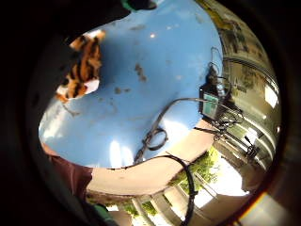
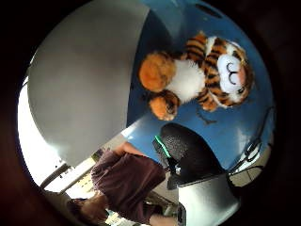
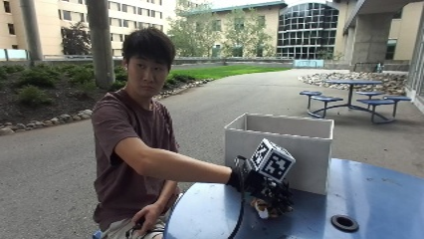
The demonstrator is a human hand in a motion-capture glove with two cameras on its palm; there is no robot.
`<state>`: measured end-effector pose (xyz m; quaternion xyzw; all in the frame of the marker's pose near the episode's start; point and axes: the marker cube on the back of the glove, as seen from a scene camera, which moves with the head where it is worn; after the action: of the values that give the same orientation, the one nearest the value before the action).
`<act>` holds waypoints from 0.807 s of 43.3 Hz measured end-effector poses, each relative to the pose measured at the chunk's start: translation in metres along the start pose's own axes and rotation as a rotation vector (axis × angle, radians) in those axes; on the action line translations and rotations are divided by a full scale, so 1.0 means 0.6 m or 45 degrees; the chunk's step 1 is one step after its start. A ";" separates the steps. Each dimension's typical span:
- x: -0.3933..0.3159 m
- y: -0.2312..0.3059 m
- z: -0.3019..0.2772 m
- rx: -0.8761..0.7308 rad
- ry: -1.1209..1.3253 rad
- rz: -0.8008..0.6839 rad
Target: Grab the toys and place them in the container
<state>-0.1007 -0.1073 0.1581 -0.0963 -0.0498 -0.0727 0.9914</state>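
A striped orange, black and white tiger plush point(image 2: 202, 75) lies on the round blue table point(image 3: 371, 199), right beside the wall of the white box container point(image 3: 278, 149). In the outside view my gloved right hand point(image 3: 262, 184) hovers just over the toy point(image 3: 264, 211), fingers pointing down and relaxed, holding nothing. The thumb side palm view shows the whole tiger below the palm, with the container's grey wall point(image 2: 84, 80) next to it and a gloved finger point(image 2: 188, 150) apart from the plush. Only part of the tiger point(image 1: 82, 68) shows at the edge of the little finger side view.
A round hole point(image 3: 344, 222) sits in the tabletop to the right of the hand. A cable point(image 1: 155, 136) runs across the table to a small black device point(image 1: 211, 99) near its rim. The person's bare left hand point(image 3: 149, 216) rests on their lap.
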 end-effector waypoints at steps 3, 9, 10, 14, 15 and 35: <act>-0.008 -0.022 0.043 0.003 0.007 -0.015; -0.004 -0.047 0.048 0.144 0.008 -0.005; -0.004 -0.052 0.047 0.153 0.002 -0.007; -0.005 -0.072 0.043 0.192 -0.010 0.004; -0.005 -0.076 0.042 0.198 -0.016 0.005; 0.001 -0.060 0.001 0.324 -0.175 0.058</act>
<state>-0.1056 -0.1421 0.1654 0.0244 -0.1244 -0.0364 0.9913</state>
